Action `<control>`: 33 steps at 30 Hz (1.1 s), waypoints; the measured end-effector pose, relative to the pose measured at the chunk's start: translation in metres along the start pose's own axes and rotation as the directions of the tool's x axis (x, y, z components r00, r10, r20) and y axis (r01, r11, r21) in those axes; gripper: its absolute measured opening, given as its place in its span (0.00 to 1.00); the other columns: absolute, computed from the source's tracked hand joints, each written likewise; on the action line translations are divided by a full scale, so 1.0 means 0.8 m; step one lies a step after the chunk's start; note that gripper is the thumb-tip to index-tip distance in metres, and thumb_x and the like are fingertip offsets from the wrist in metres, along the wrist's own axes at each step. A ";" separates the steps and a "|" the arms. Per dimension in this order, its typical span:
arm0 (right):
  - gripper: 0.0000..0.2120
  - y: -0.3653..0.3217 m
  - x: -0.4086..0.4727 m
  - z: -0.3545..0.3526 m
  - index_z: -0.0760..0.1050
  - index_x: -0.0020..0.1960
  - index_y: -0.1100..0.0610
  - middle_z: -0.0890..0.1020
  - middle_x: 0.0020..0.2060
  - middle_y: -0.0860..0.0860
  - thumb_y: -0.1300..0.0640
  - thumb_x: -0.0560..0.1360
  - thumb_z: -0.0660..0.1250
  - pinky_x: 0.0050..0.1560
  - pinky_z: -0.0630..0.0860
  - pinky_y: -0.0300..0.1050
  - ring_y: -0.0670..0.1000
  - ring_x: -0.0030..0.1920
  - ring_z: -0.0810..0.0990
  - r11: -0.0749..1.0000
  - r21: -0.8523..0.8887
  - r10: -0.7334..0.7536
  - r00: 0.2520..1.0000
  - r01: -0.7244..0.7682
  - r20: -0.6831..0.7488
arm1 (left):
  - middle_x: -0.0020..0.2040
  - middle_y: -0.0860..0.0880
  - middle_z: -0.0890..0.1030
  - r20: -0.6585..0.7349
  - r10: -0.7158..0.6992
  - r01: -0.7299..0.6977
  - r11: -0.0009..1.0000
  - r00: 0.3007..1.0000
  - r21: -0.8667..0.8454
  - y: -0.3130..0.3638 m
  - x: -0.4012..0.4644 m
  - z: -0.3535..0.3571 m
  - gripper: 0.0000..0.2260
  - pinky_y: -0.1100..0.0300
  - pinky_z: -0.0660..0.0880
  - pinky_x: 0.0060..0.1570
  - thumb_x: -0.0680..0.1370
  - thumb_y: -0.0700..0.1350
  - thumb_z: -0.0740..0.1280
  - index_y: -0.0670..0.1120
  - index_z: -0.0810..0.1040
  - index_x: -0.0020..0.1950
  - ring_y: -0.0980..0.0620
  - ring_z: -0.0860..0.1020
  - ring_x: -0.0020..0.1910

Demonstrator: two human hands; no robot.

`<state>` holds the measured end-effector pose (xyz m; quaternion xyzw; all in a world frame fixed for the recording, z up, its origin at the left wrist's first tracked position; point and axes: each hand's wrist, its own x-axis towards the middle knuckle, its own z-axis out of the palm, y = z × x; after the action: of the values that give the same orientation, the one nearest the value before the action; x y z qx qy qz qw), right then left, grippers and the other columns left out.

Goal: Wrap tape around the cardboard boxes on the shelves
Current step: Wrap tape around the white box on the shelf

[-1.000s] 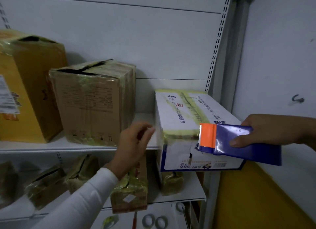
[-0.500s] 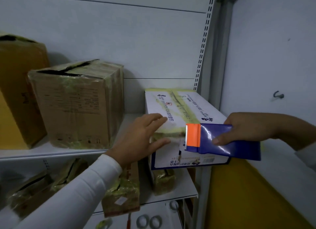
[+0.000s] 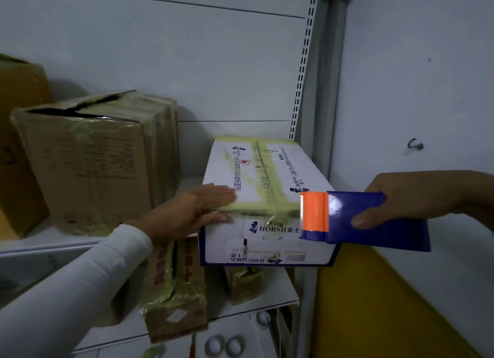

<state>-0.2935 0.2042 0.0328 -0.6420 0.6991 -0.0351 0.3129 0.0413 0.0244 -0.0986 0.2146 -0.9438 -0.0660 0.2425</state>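
The left hand has landed, fingers straight and together, on the white "HORSH" box mid-frame; the right hand grips the blue tape dispenser.

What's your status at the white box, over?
Left hand flat on white box front top corner. Right hand grips tape dispenser, orange end at box's taped edge. Nothing in the way.

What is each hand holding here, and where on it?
The right hand grips the blue tape dispenser by its rear body. The left hand holds nothing; it lies flat on the white box.
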 end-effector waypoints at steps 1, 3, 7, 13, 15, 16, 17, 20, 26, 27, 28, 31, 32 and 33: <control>0.25 0.003 0.001 0.002 0.82 0.35 0.52 0.85 0.36 0.54 0.30 0.56 0.72 0.37 0.73 0.41 0.50 0.33 0.81 1.000 0.000 -0.002 1.000 0.002 0.005 | 0.71 0.57 0.67 0.008 -0.003 0.003 1.000 1.000 -0.002 0.002 0.001 -0.001 0.29 0.55 0.60 0.72 0.76 0.68 0.54 0.54 0.65 0.71 0.58 0.64 0.72; 0.26 0.007 0.001 0.004 0.81 0.35 0.53 0.85 0.35 0.53 0.30 0.56 0.72 0.36 0.73 0.41 0.50 0.33 0.81 1.000 0.007 -0.003 1.000 0.003 0.009 | 0.71 0.58 0.66 0.011 -0.002 0.002 1.000 1.000 -0.009 0.002 0.001 -0.001 0.28 0.55 0.60 0.73 0.76 0.69 0.54 0.55 0.64 0.71 0.58 0.63 0.72; 0.25 0.027 -0.008 -0.004 0.81 0.33 0.52 0.85 0.34 0.53 0.29 0.56 0.72 0.36 0.73 0.41 0.50 0.33 0.81 0.999 -0.005 0.043 0.999 -0.043 -0.015 | 0.72 0.58 0.66 0.004 0.005 -0.005 1.000 1.000 -0.001 -0.013 -0.011 -0.005 0.25 0.53 0.61 0.73 0.77 0.66 0.56 0.59 0.64 0.72 0.59 0.63 0.73; 0.24 0.050 -0.011 0.006 0.79 0.31 0.55 0.83 0.30 0.52 0.32 0.61 0.75 0.34 0.72 0.39 0.49 0.30 0.80 0.994 0.028 0.109 0.990 -0.107 -0.085 | 0.72 0.57 0.67 0.017 0.001 -0.002 0.999 1.000 0.032 -0.019 -0.019 -0.012 0.24 0.53 0.63 0.71 0.78 0.66 0.55 0.60 0.65 0.71 0.58 0.64 0.72; 0.19 0.049 -0.006 0.011 0.77 0.30 0.55 0.81 0.27 0.50 0.38 0.64 0.72 0.31 0.69 0.37 0.46 0.27 0.78 0.994 0.041 0.104 0.988 -0.100 -0.117 | 0.72 0.57 0.68 0.043 -0.026 0.024 0.999 0.999 0.045 -0.015 -0.018 -0.017 0.26 0.53 0.66 0.70 0.77 0.68 0.54 0.60 0.65 0.71 0.56 0.66 0.71; 0.18 0.049 -0.006 0.012 0.77 0.31 0.55 0.81 0.27 0.49 0.40 0.66 0.71 0.30 0.69 0.36 0.46 0.26 0.77 0.994 0.057 0.103 0.988 -0.097 -0.117 | 0.71 0.56 0.69 0.062 -0.046 0.043 0.998 0.997 0.051 -0.011 -0.016 -0.021 0.27 0.52 0.68 0.68 0.76 0.69 0.54 0.59 0.66 0.71 0.56 0.67 0.70; 0.18 0.050 -0.006 0.012 0.77 0.33 0.57 0.81 0.26 0.49 0.42 0.67 0.71 0.30 0.69 0.35 0.46 0.26 0.77 0.992 0.077 0.103 0.989 -0.095 -0.110 | 0.70 0.55 0.70 0.075 -0.060 0.055 0.996 0.995 0.067 -0.005 -0.014 -0.026 0.29 0.51 0.70 0.66 0.75 0.70 0.53 0.57 0.68 0.71 0.55 0.69 0.69; 0.17 0.052 -0.007 0.013 0.77 0.34 0.57 0.80 0.27 0.49 0.43 0.69 0.70 0.29 0.68 0.35 0.45 0.26 0.76 0.989 0.116 0.099 0.991 -0.088 -0.093 | 0.63 0.53 0.78 0.099 -0.071 0.043 0.963 0.993 0.266 0.028 0.002 -0.041 0.36 0.52 0.76 0.56 0.72 0.75 0.48 0.53 0.75 0.66 0.53 0.77 0.59; 0.17 0.059 0.000 0.015 0.78 0.36 0.57 0.82 0.30 0.50 0.41 0.67 0.70 0.33 0.70 0.37 0.46 0.29 0.78 0.988 0.148 0.057 0.996 -0.047 -0.064 | 0.68 0.47 0.73 0.054 0.020 -0.045 0.860 0.998 0.508 0.110 0.063 -0.005 0.41 0.51 0.72 0.60 0.72 0.73 0.41 0.48 0.64 0.74 0.46 0.76 0.61; 0.18 0.060 0.001 0.015 0.79 0.37 0.56 0.82 0.30 0.49 0.41 0.67 0.70 0.32 0.71 0.36 0.45 0.28 0.79 0.988 0.148 0.055 0.996 -0.045 -0.067 | 0.71 0.46 0.70 0.086 0.031 -0.071 0.857 0.996 0.511 0.119 0.074 0.010 0.40 0.51 0.70 0.63 0.73 0.71 0.39 0.47 0.62 0.74 0.45 0.73 0.65; 0.18 0.061 0.001 0.014 0.79 0.37 0.56 0.83 0.30 0.49 0.40 0.67 0.72 0.32 0.71 0.36 0.45 0.28 0.79 0.988 0.149 0.055 0.996 -0.044 -0.073 | 0.72 0.46 0.68 0.122 0.033 -0.092 0.854 0.992 0.513 0.123 0.084 0.024 0.39 0.51 0.69 0.65 0.74 0.70 0.38 0.46 0.61 0.74 0.45 0.71 0.67; 0.22 0.070 0.001 0.013 0.79 0.37 0.57 0.83 0.31 0.51 0.37 0.64 0.72 0.33 0.71 0.37 0.47 0.30 0.80 0.990 0.138 0.045 0.996 -0.034 -0.077 | 0.67 0.46 0.75 0.150 0.089 -0.151 0.866 0.985 0.476 0.116 0.095 0.042 0.35 0.52 0.72 0.63 0.78 0.66 0.38 0.46 0.68 0.69 0.45 0.74 0.65; 0.22 0.072 0.001 0.013 0.79 0.38 0.57 0.83 0.32 0.52 0.37 0.63 0.71 0.34 0.72 0.38 0.48 0.31 0.80 0.991 0.132 0.038 0.997 -0.029 -0.068 | 0.63 0.46 0.78 0.127 0.141 -0.185 0.867 0.982 0.463 0.111 0.093 0.042 0.34 0.52 0.75 0.59 0.79 0.65 0.38 0.45 0.72 0.66 0.45 0.77 0.61; 0.22 0.074 0.001 0.014 0.79 0.38 0.57 0.83 0.33 0.52 0.37 0.64 0.71 0.34 0.72 0.38 0.48 0.32 0.80 0.991 0.129 0.025 0.998 -0.018 -0.050 | 0.60 0.46 0.80 0.107 0.196 -0.223 0.858 0.975 0.463 0.107 0.090 0.039 0.33 0.52 0.78 0.54 0.80 0.64 0.40 0.44 0.75 0.63 0.46 0.79 0.57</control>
<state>-0.3398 0.2176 -0.0031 -0.6117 0.7101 -0.0934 0.3360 -0.0624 0.0704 -0.0757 0.1613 -0.9554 0.1868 0.1623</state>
